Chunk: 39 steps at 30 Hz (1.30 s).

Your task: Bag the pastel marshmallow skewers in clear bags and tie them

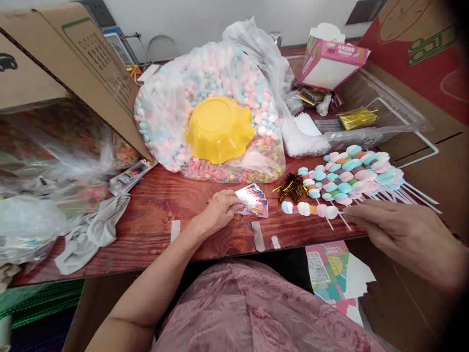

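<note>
At the table's front edge, my left hand (pixel 222 209) has its fingers closed on the near end of a fanned stack of small printed packets (pixel 252 200). My right hand (pixel 406 234) pinches the stick end of a marshmallow skewer (pixel 309 209), which lies level just above or on the table; I cannot tell which. Pink, white, blue and orange pieces are threaded on it. Behind it is a pile of finished marshmallow skewers (pixel 351 173), their white sticks pointing right. Between the packets and the pile sits a bunch of gold twist ties (pixel 292 188).
A big clear bag of marshmallows and gummy rings (pixel 234 63) fills the back, with an upturned yellow bowl (pixel 220 129) on it. At the back right stands a clear tray (pixel 395 122) with white sticks and gold ties. A cardboard box (pixel 73 63) stands left, beside a grey cloth (pixel 93 234).
</note>
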Motion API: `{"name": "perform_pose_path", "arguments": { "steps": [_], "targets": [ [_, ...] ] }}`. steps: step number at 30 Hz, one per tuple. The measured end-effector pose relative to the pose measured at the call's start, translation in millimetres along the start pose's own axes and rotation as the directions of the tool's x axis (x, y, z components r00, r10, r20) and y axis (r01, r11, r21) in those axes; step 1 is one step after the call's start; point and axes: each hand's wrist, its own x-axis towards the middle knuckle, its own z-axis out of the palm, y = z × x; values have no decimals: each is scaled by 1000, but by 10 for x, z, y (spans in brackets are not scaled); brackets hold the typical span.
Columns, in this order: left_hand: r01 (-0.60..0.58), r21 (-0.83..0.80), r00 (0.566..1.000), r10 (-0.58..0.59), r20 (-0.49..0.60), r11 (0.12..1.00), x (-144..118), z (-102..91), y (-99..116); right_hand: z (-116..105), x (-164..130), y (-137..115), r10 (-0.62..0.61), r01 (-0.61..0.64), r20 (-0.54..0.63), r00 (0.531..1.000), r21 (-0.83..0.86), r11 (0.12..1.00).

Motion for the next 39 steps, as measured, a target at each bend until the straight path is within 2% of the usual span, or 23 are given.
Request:
{"name": "perform_pose_path", "arguments": {
  "steps": [2, 6, 8, 13, 19, 28, 35, 39],
  "targets": [
    [-2, -4, 1000, 2, -8, 1000, 10, 4, -5, 71, -143, -132, -71, 70, 8, 997, 68, 995],
    [12, 1, 1000, -12, -10, 1000, 26, 13, 1, 340, -305, -395, 28, -11, -122, 992, 143, 990],
    [19, 14, 1000, -19, -11, 1000, 31, 16, 14, 456, -356, -471, 42, -27, -153, 987, 99, 995],
    [36, 13, 999, -36, -17, 999, 29, 26, 48, 596, -512, -506, -62, 44, -203, 977, -89, 995],
    [23, 27, 1000, -22, -19, 999, 9, 28, 72, 701, -700, -513, -50, 30, -215, 975, -98, 995],
    [-106, 192, 994, 101, 36, 976, -50, 67, 47, 554, -516, -490, -89, 82, -110, 990, -66, 994],
    [-162, 328, 982, 118, 149, 931, -71, 17, 133, 439, -311, -532, -308, 291, -47, 950, -219, 931],
    [-232, 358, 960, 155, 231, 904, -60, -23, 149, 361, -196, -480, -361, 335, -49, 931, -275, 901]
  ]
}}
